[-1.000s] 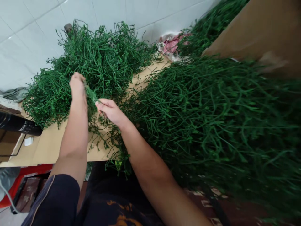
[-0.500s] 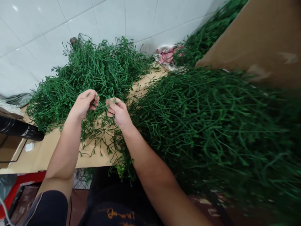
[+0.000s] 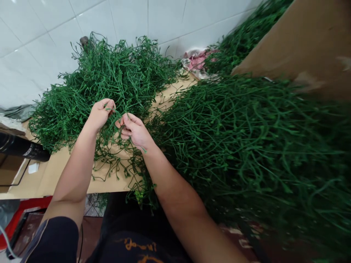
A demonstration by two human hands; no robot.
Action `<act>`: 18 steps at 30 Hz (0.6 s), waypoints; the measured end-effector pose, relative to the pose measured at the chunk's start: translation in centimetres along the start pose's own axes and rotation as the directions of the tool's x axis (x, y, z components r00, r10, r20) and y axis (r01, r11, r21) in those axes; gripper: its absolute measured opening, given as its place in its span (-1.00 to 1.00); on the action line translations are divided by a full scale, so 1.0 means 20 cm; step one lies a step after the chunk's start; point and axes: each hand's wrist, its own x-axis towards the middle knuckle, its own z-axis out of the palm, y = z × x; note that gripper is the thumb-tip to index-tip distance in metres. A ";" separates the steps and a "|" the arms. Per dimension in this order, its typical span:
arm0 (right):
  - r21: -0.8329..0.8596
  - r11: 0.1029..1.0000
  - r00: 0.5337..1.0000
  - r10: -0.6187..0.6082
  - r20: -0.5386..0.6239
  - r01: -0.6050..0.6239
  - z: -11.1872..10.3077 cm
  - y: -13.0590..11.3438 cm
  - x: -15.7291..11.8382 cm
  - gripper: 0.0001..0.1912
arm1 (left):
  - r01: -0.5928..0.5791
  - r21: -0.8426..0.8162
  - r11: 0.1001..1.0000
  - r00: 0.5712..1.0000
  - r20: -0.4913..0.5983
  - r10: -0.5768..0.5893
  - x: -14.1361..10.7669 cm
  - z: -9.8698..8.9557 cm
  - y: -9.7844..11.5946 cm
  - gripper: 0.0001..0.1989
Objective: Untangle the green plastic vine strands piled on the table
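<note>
My left hand (image 3: 102, 114) pinches a thin green plastic stem between thumb and fingertips, in front of a tangled heap of artificial green stems (image 3: 117, 73). Close beside it on the right and slightly lower, my right hand (image 3: 134, 128) is closed on a green stem (image 3: 139, 147) too; its forked end hangs below the palm near the wrist. Whether both hands grip the same stem I cannot tell. Loose stems (image 3: 116, 160) lie scattered on the brown board under my hands. A larger heap of stems (image 3: 233, 135) spreads to the right of my right arm.
A brown cardboard panel (image 3: 307, 47) leans at the upper right, with more stems behind it. A pink and white cloth (image 3: 197, 61) lies by the tiled wall (image 3: 128, 22). A black cylinder (image 3: 24, 146) rests at the left edge of the cardboard-covered table (image 3: 63, 175).
My two hands have come closer together, the right shifting a little left. The stem end at my right wrist now shows more. The view has shifted slightly.
</note>
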 end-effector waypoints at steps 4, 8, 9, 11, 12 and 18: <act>-0.049 0.997 0.991 0.048 -0.124 -0.055 0.00 0.00 0.00 -0.65 | 0.087 -0.111 0.990 0.988 -0.115 -0.100 0.02 -0.03 -0.03 -0.73; -0.121 0.991 0.960 0.021 -0.279 -0.056 0.00 0.01 0.01 -0.61 | 0.107 -0.211 0.972 0.979 -0.149 -0.140 0.02 -0.08 -0.05 -0.73; -0.142 0.989 0.942 -0.010 -0.335 -0.040 0.00 0.01 0.01 -0.60 | 0.105 -0.236 0.966 0.979 -0.149 -0.142 0.02 -0.10 -0.05 -0.73; -0.187 0.982 0.886 -0.114 -0.449 0.032 -0.03 0.00 0.02 -0.63 | 0.095 -0.278 0.956 0.975 -0.167 -0.145 0.01 -0.13 -0.06 -0.71; -0.219 0.972 0.842 -0.188 -0.505 0.086 -0.04 -0.01 0.02 -0.65 | 0.090 -0.294 0.952 0.972 -0.185 -0.149 0.01 -0.15 -0.06 -0.71; -0.730 0.645 0.389 -0.747 -0.539 0.226 -0.15 -0.10 0.02 -0.73 | 0.132 -0.249 0.960 0.971 -0.161 -0.175 -0.06 -0.15 -0.07 -0.73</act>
